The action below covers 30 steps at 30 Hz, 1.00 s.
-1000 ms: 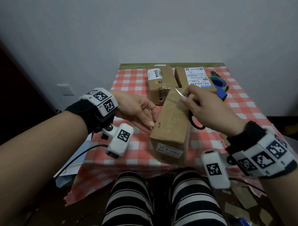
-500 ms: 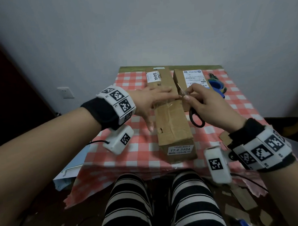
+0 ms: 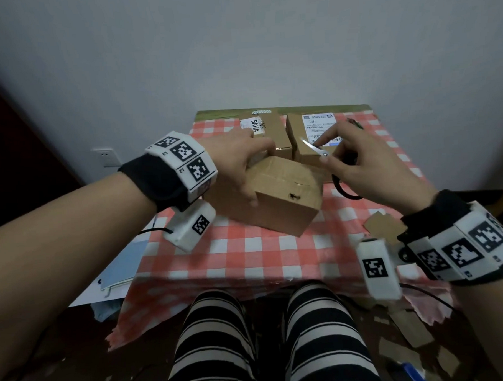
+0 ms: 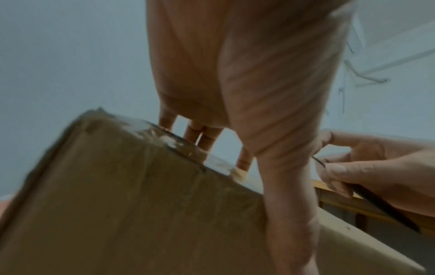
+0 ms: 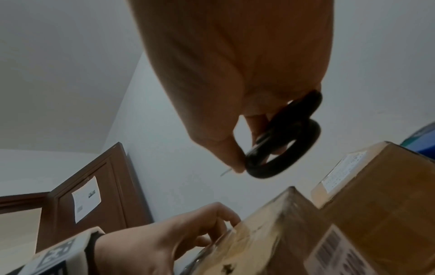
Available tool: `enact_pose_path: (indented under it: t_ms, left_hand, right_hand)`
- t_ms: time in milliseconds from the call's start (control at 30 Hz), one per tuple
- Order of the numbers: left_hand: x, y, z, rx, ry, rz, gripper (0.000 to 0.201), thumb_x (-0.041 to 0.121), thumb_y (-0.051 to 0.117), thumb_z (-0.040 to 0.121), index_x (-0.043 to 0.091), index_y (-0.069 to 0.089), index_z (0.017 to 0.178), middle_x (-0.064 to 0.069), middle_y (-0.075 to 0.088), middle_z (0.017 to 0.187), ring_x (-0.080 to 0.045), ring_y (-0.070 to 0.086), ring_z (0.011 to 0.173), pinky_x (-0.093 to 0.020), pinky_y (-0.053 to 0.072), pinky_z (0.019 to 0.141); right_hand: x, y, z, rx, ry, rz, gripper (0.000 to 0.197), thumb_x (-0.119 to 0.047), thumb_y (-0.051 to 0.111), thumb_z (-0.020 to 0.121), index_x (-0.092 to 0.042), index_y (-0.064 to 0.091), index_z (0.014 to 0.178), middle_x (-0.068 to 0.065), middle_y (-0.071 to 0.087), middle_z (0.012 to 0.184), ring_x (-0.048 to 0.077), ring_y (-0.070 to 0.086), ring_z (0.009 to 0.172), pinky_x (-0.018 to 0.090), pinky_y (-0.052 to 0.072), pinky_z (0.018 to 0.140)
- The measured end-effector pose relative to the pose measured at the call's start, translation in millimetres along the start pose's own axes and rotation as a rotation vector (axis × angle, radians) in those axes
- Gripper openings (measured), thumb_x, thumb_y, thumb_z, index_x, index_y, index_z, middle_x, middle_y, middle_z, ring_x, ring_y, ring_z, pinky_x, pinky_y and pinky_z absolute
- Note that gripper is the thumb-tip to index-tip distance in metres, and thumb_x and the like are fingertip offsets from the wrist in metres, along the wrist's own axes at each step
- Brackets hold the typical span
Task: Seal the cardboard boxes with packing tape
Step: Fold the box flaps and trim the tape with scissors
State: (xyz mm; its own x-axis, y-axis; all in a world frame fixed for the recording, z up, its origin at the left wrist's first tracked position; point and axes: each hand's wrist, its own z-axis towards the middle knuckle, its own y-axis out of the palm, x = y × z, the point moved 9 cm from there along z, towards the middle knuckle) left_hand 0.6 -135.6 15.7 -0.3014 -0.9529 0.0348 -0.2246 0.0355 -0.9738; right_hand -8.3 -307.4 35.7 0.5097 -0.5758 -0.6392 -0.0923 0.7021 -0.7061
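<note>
A plain brown cardboard box point(image 3: 282, 197) lies skewed on the checked tablecloth point(image 3: 247, 248), with clear tape glinting on its top. My left hand point(image 3: 243, 167) grips its far left end, thumb on the near side and fingers over the top edge point(image 4: 204, 139). My right hand point(image 3: 367, 171) hovers just right of the box and holds black-handled scissors point(image 3: 345, 190), with the blades pointing left and the index finger stretched out. The right wrist view shows the scissor handles point(image 5: 282, 147) hooked on the fingers above the box point(image 5: 270, 241).
Two more boxes stand at the back: one marked BAHA point(image 3: 266, 132) and one with a shipping label point(image 3: 308, 139). Something blue point(image 5: 423, 135) sits behind the labelled box. A cardboard scrap point(image 3: 381, 228) lies at the right edge and papers point(image 3: 123, 262) at the left. My striped legs are under the near edge.
The box went from tilted on end to lying flat, then turned skewed. My left hand moved over to its far end. My right hand drew away to the right with the scissors.
</note>
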Motion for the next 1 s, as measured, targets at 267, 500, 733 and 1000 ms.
enact_pose_path:
  t_ms: [267,500,733,1000]
  left_hand:
    - [-15.5,24.8,-13.0,-0.124,-0.135,0.005,0.113,0.061,0.083,0.052,0.038,0.020,0.143,0.004,0.034,0.114,-0.017,0.037,0.101,-0.032,0.035,0.084]
    - [-12.1,34.9,-13.1,-0.230,-0.152,-0.165,0.107,0.055,0.079,0.058,0.030,0.019,0.142,0.002,0.045,0.124,-0.021,0.047,0.111,-0.041,0.041,0.098]
    - [-9.0,35.4,-9.2,-0.265,-0.185,-0.164,0.095,0.063,0.067,0.071,0.026,0.018,0.143,-0.005,0.051,0.130,-0.026,0.053,0.113,-0.045,0.044,0.101]
    - [-5.4,33.8,-9.2,-0.284,-0.203,-0.094,0.098,0.067,0.068,0.068,0.026,0.017,0.141,-0.004,0.055,0.121,-0.027,0.055,0.108,-0.047,0.044,0.100]
  right_hand:
    - [-7.9,10.0,-9.6,-0.115,-0.010,-0.201,0.003,-0.057,0.058,0.082,-0.056,0.061,0.081,-0.022,0.062,0.073,0.022,0.046,0.092,0.050,0.041,0.088]
    - [-7.4,8.3,-11.1,-0.133,-0.032,-0.403,0.024,-0.028,0.064,0.090,-0.051,0.070,0.095,-0.024,0.053,0.076,0.010,0.026,0.092,0.042,0.035,0.086]
    - [-17.4,5.3,-10.8,-0.111,-0.085,-0.497,0.027,-0.021,0.064,0.087,-0.044,0.074,0.097,-0.010,0.065,0.089,0.009,0.025,0.088,0.034,0.034,0.071]
    - [-29.6,11.6,-15.0,-0.157,-0.122,-0.577,0.033,-0.018,0.059,0.088,-0.044,0.074,0.100,-0.009,0.065,0.086,0.013,0.026,0.086,0.030,0.026,0.068]
